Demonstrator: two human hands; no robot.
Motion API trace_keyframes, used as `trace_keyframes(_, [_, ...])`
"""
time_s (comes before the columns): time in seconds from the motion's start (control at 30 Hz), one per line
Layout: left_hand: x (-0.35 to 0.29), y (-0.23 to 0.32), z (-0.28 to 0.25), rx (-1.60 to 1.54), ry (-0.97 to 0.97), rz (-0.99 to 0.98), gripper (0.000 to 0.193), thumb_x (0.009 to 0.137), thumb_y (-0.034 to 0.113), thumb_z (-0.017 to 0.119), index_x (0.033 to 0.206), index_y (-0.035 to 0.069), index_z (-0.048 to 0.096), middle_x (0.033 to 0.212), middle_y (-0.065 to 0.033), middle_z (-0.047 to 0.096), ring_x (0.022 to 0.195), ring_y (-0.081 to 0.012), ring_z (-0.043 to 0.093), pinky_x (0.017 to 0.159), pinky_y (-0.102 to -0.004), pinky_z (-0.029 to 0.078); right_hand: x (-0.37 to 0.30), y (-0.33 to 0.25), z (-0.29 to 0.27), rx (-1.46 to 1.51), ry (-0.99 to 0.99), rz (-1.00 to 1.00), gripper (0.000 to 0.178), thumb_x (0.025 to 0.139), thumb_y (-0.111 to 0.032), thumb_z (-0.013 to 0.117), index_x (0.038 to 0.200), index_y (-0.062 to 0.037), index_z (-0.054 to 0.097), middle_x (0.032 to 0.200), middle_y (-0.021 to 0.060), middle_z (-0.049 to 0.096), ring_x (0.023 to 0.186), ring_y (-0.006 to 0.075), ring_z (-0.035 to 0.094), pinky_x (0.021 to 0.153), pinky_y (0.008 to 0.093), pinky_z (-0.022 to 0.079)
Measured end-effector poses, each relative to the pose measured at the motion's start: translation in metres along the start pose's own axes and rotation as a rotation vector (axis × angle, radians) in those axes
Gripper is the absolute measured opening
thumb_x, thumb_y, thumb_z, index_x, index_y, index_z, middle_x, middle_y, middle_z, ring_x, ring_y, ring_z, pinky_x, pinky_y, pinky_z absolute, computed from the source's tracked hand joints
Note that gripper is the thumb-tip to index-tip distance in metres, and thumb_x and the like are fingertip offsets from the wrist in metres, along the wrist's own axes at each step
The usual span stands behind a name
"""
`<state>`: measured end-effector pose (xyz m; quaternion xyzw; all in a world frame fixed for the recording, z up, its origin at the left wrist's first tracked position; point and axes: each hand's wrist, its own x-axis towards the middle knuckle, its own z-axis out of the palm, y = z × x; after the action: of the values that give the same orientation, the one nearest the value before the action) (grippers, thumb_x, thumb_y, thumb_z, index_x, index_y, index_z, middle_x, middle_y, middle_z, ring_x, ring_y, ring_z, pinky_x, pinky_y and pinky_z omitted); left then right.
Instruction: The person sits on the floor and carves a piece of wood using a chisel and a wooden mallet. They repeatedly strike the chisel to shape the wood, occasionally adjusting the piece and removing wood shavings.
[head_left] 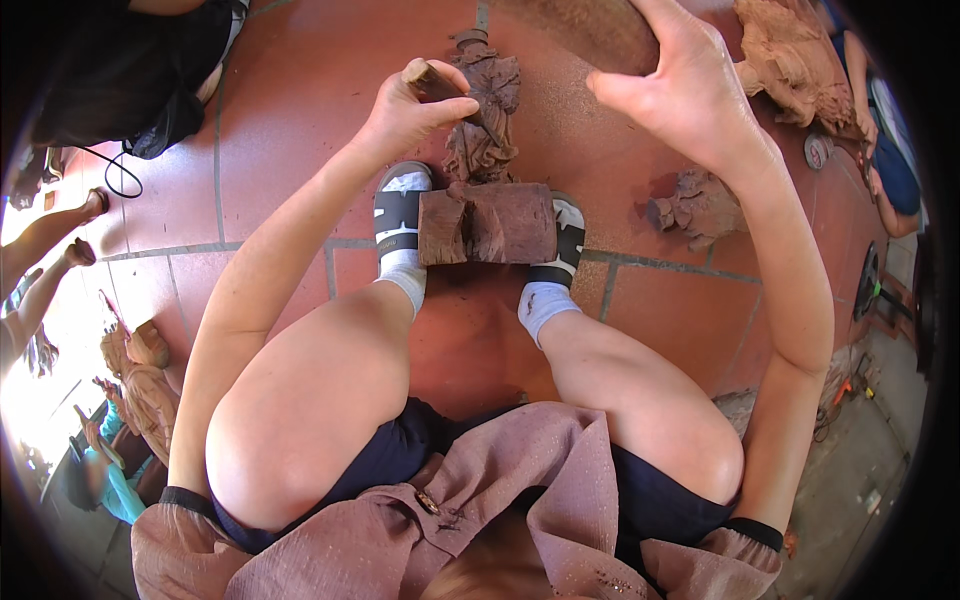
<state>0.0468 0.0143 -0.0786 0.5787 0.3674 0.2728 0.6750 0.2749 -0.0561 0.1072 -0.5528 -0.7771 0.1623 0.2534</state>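
Note:
My left hand (408,112) is wrapped round the wooden handle of a chisel (436,86), its thin blade slanting down against a dark brown wood carving (486,85). The carving lies lengthwise, with its near end at a notched wooden block (510,225). My feet, in striped sandals, flank that block. Raised to the upper right, my right hand (690,90) grips a thick brown wooden mallet (590,35). The mallet's far part runs out of the top of the picture, and some of my right fingers are cut off there.
On the red tiled floor at right lie a smaller brown carved piece (700,207), a large pale carving (795,65) and a round tin (818,151). A black bag-like bundle (130,70) is at upper left. People sit at both sides; carved figures (145,390) stand lower left.

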Motion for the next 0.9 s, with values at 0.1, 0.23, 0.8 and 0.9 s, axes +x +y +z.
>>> trace_keyframes(0.1, [0.003,0.001,0.009,0.038,-0.026,0.067,0.02,0.078,0.007,0.078,0.092,0.006,0.064,0.082,0.0011,0.064,0.073,-0.0067,0.06,0.067,-0.0229,0.051,0.004,0.008,-0.003,-0.098,-0.01,-0.037,0.082,0.067,-0.001,0.062,0.145,-0.0128,0.037,0.125,0.0202,0.058,0.11,0.0366,0.06,0.093,0.0389,0.05])
trace_keyframes(0.23, [0.005,0.003,0.02,0.114,-0.052,0.109,0.019,0.08,0.008,0.077,0.094,0.006,0.064,0.084,0.0024,0.064,0.077,-0.0054,0.06,0.071,-0.0223,0.05,0.008,0.004,-0.013,-0.525,-0.359,0.061,0.083,0.068,-0.003,0.06,0.146,-0.0171,0.036,0.106,0.0183,0.061,0.095,0.0372,0.062,0.082,0.0418,0.051])
trace_keyframes(0.8, [0.04,0.02,0.003,-0.08,0.107,0.012,0.026,0.082,0.012,0.075,0.101,0.002,0.061,0.09,-0.0102,0.068,0.082,-0.0207,0.069,0.073,-0.0337,0.059,-0.118,0.05,0.055,0.253,0.005,0.562,0.063,0.064,-0.004,0.068,0.125,-0.0016,0.052,0.109,0.0112,0.064,0.1,0.0205,0.063,0.088,0.0326,0.05])
trace_keyframes(0.9, [0.002,0.032,-0.009,0.111,0.081,0.065,0.028,0.082,0.005,0.072,0.107,-0.002,0.062,0.097,-0.012,0.067,0.086,-0.0199,0.068,0.078,-0.0317,0.06,-0.146,0.052,0.08,0.546,0.139,0.767,0.063,0.061,-0.002,0.071,0.121,-0.0015,0.053,0.095,0.0106,0.066,0.086,0.0175,0.065,0.079,0.0321,0.052])
